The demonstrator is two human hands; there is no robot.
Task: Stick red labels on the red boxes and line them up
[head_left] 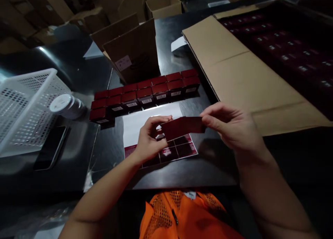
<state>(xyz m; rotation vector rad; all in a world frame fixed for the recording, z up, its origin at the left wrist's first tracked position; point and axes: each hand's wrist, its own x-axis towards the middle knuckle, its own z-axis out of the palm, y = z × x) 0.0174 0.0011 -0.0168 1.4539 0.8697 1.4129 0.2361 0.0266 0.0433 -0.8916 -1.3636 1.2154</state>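
Observation:
My left hand [152,136] is closed on the left end of a dark red carton [182,126], its fingers and thumb on either side. The thumb and fingers of my right hand [225,123] pinch the carton's right end, which looks like a flap. Whether anything is inside the carton cannot be seen. Beneath my hands lies a sheet of dark red labels [186,150] with its bare white backing [135,128] behind. Just beyond, a double row of small dark red boxes [145,93] stands on the metal table, with white barcodes on the sides facing me.
To the left are a white plastic basket [31,79], a lidded round jar [66,105] and a phone [52,147]. An open cardboard box [132,48] stands behind the row. At right, a large carton's flap [247,76] reaches over the table; several dark red boxes [286,45] fill that carton.

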